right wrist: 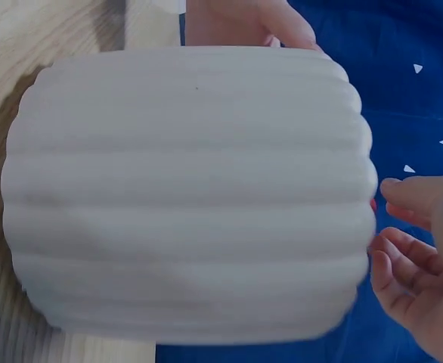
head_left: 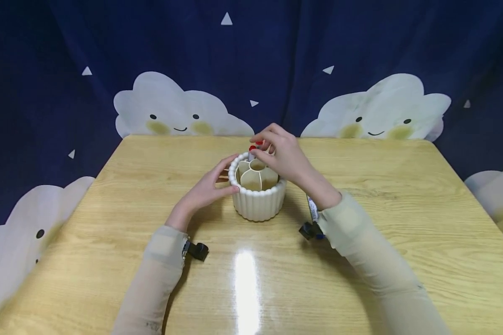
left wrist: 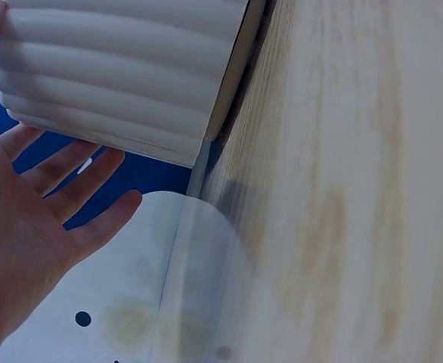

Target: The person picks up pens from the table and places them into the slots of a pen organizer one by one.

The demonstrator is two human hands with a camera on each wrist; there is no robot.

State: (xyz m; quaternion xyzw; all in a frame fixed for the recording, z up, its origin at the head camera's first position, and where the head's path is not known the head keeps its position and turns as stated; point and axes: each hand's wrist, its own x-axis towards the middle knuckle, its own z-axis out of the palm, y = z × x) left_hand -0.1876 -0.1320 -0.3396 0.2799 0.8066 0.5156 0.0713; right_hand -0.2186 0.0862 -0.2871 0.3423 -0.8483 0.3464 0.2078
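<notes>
A cream, ribbed pen holder (head_left: 258, 204) with a beaded rim and flower-shaped compartments stands upright on the table. My left hand (head_left: 207, 190) rests against its left side, thumb at the near rim. In the left wrist view its spread fingers (left wrist: 93, 189) lie fairly straight beside the ribbed wall. Over the far rim is my right hand (head_left: 282, 151), thumb and fingertips around two red-topped pens (head_left: 252, 149) in the holder. From the right wrist, a sliver of red (right wrist: 373, 205) shows just beyond the parted fingertips; the rest is hidden behind the holder.
A marker (head_left: 312, 208) with a white label and blue end lies on the wooden table (head_left: 385, 195), partly under my right wrist. Small black cameras (head_left: 199, 251) are strapped to both wrists. A dark blue curtain (head_left: 272, 56) with clouds hangs behind the table's far edge.
</notes>
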